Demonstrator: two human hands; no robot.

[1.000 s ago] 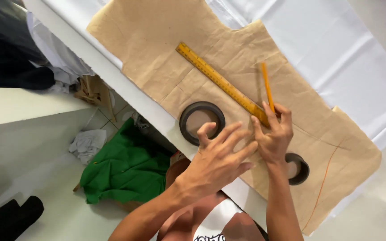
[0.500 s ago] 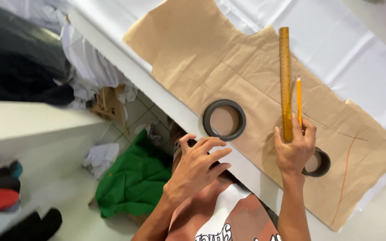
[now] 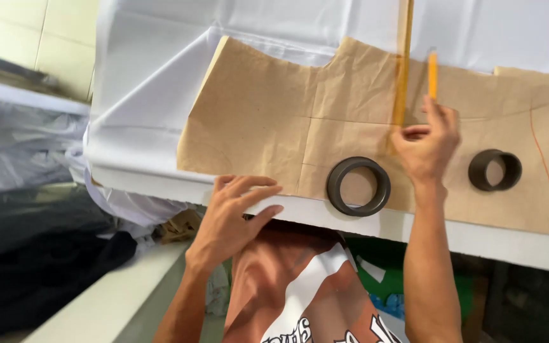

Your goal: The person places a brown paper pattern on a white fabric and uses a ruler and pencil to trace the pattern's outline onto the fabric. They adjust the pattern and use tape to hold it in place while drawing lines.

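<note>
White fabric (image 3: 160, 95) covered the work surface (image 3: 490, 238), and a large piece of creased brown pattern paper (image 3: 268, 127) lay flat on top of it, its near edge close to the front edge of the surface. Pale wall tiles (image 3: 20, 38) showed at the far left, and dark and light cloth lay heaped on the left side below the surface. On the paper sat two dark rings: a larger one (image 3: 358, 186) near the front edge, and a smaller one (image 3: 494, 169) well off to the right. A long yellow ruler (image 3: 403, 70) lay across the paper, running away from the person toward the far side. The right hand (image 3: 427, 146) rested on the near end of the ruler with its fingers curled over it, and it also held a yellow pencil (image 3: 433, 73) that pointed away, just beside the ruler and roughly parallel to it. The left hand (image 3: 233, 213) held nothing; its fingers were loosely spread and lay on the front edge of the surface, the fingertips touching or nearly touching the near edge of the paper, to the left of the larger ring. A thin reddish curved line (image 3: 544, 159) was drawn on the paper at the far right. Below the surface, part of the person's brown and white shirt (image 3: 300, 292) was visible.
</note>
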